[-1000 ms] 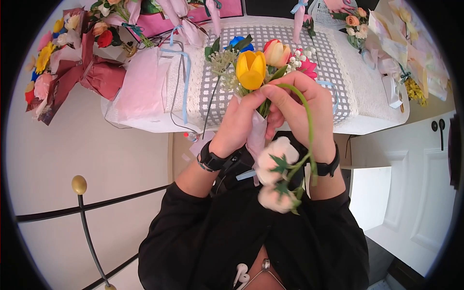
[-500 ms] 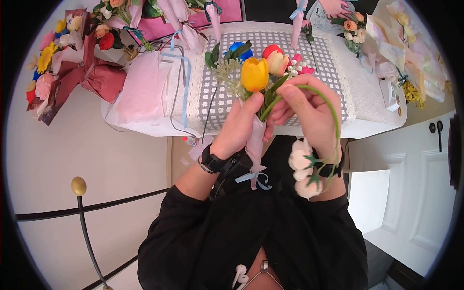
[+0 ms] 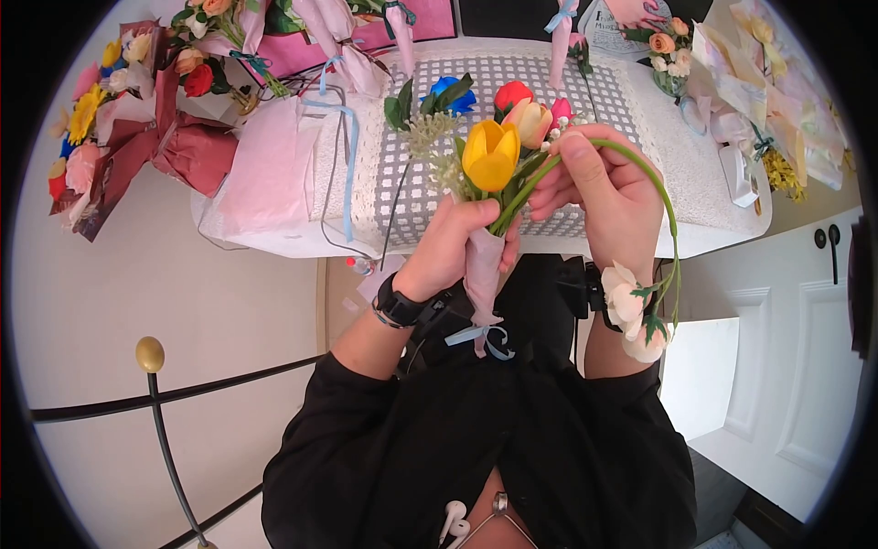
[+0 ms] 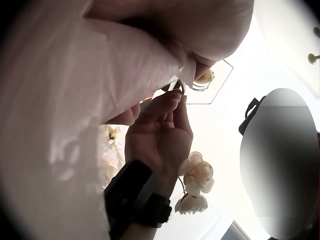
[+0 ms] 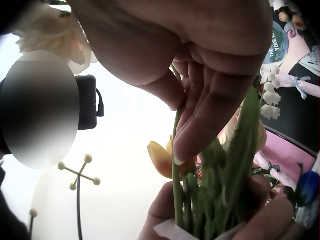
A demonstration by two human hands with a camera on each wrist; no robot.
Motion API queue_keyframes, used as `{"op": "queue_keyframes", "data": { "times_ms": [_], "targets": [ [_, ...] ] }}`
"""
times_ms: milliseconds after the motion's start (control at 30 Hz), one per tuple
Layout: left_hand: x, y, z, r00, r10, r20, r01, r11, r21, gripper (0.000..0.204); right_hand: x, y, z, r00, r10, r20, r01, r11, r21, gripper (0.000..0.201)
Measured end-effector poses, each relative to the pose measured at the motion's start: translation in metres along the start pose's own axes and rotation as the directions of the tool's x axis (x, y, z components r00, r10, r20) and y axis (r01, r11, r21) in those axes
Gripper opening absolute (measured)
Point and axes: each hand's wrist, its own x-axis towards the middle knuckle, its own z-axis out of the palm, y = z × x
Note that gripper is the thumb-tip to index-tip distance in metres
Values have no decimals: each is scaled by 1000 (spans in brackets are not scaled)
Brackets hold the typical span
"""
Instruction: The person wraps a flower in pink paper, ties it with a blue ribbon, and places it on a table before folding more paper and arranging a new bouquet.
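Observation:
My left hand (image 3: 444,247) grips a small bouquet by its pale pink paper wrap (image 3: 482,279), tied low with a light blue ribbon (image 3: 494,340). A yellow tulip (image 3: 491,157), a cream-pink tulip (image 3: 529,122), a red bloom and small white berries rise from it. Between thumb and fingers, my right hand (image 3: 624,197) pinches a green stem (image 3: 673,220) that arches over the hand. Its two cream flowers (image 3: 624,300) hang by the right wrist. In the right wrist view, the stem's lower part (image 5: 177,197) runs down into the wrap among other green stems.
On the white table lie a blue rose (image 3: 450,93), a grey checked runner (image 3: 530,78), pink paper sheets (image 3: 265,169) and a blue ribbon (image 3: 351,174). Wrapped bouquets in dark red paper (image 3: 187,151) stand left, pale ones (image 3: 777,110) right. A white door (image 3: 777,366) is at right.
My right hand has moved right and slightly up along the stem, away from the left hand. The cream flowers have swung from my lap to beside the right wrist. The left hand keeps its grip.

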Motion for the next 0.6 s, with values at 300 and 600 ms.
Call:
{"op": "queue_keyframes", "data": {
  "times_ms": [300,600],
  "targets": [
    [-3,-2,-8,983,-81,162,86,996,-24,58,-10,-3,2,991,-123,-46,120,990,-70,21],
    [-1,-2,-3,985,-73,155,79,996,-31,64,-20,-7,5,954,-266,-136,248,959,-137,19]
  ]
}}
